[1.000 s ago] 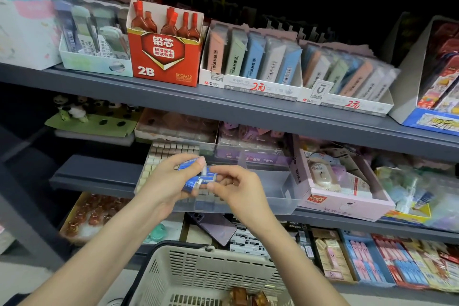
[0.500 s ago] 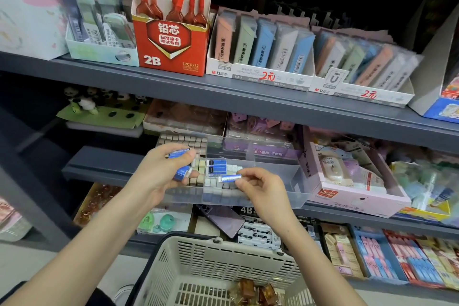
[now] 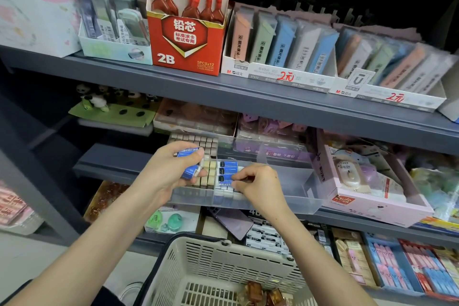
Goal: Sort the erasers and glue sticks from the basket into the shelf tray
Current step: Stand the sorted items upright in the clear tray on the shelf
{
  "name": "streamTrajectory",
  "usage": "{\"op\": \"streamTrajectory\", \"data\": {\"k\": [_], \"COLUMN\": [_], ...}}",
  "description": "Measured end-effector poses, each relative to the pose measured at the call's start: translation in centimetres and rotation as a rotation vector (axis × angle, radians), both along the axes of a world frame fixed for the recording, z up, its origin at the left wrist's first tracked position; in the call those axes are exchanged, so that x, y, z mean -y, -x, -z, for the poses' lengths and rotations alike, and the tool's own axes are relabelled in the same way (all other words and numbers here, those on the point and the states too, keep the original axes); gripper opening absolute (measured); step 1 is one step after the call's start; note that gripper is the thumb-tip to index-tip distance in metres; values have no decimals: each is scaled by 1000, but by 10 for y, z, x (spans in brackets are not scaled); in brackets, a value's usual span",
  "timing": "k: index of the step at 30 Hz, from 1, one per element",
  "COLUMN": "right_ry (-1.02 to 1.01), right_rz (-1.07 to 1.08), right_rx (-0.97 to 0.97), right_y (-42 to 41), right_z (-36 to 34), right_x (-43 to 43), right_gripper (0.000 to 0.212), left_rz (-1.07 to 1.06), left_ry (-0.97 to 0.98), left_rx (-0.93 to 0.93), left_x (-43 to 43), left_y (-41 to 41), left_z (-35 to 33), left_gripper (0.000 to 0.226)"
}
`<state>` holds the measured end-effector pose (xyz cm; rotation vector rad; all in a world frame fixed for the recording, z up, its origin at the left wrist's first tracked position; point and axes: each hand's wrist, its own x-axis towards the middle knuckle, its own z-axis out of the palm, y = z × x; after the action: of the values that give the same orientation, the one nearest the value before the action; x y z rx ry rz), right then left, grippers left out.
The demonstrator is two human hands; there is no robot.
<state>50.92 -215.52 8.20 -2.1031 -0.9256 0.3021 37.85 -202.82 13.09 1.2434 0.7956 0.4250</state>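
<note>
Left hand (image 3: 169, 174) grips two blue erasers (image 3: 190, 172); at its 3 o'clock, right hand (image 3: 258, 185) pinches one of three in tray (image 3: 293, 202).

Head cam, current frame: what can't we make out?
1) Head view: how many blue erasers the left hand grips; its fingers cover them.
2) Head view: whether the right hand pinches or just touches the front eraser in the tray; its fingers hide contact.
3) Head view: basket contents; bottom edge cuts them.

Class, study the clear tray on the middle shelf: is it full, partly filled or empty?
Partly filled: the clear tray holds beige blocks and blue-sleeved erasers at its left end; its right half is bare plastic.
</note>
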Motion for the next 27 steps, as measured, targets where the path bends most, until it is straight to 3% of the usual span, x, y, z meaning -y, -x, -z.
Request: {"op": "streamTrajectory", "data": {"k": [5, 8, 11, 16, 20, 27], "right_ry": [-69, -234, -272, -407, -379, 223], "right_rz": [5, -81, -181, -104, -16, -277], "right_rx": [-10, -205, -335, -592, -432, 96], "right_y": [9, 20, 29, 18, -10, -14], "right_z": [-13, -29, -36, -43, -49, -51], "right_x": [5, 3, 1, 11, 28, 21], "right_gripper": [5, 17, 18, 11, 11, 16], "left_rz": [37, 96, 201, 288, 164, 108], "left_ry": [86, 54, -5, -18, -89, -115], "left_rx": [-8, -7, -16, -7, -82, -90], "left_x": [5, 8, 12, 14, 6, 2], "left_y": [-3, -2, -1, 2, 3, 1], "left_z": [-2, -3, -5, -9, -5, -4], "left_gripper": [10, 12, 18, 17, 7, 6]}}
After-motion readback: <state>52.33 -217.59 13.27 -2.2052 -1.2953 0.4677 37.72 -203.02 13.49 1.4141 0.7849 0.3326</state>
